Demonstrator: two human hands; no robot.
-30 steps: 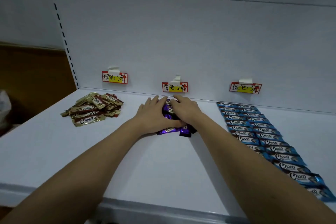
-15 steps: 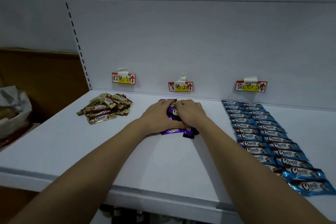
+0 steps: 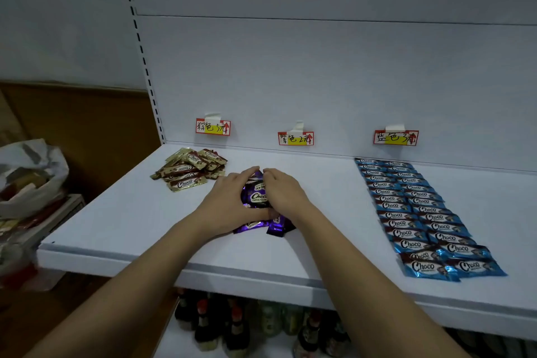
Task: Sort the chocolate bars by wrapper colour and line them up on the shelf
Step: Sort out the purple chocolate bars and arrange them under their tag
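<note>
Purple bars (image 3: 257, 196) are cupped between left hand (image 3: 229, 203) and right hand (image 3: 286, 195), fingers curled round them; wrappers should be squared flat before being rowed toward 12 o'clock.

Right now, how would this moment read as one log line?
both hands: left hand, right hand gather purple bars | blue bars lined | gold bars piled

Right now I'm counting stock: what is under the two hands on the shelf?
Purple chocolate bars in a bunch, gripped between the left hand and right hand on the shelf. A few wrapper ends stick out below. How many bars cannot be seen; the hands cover most.
</note>
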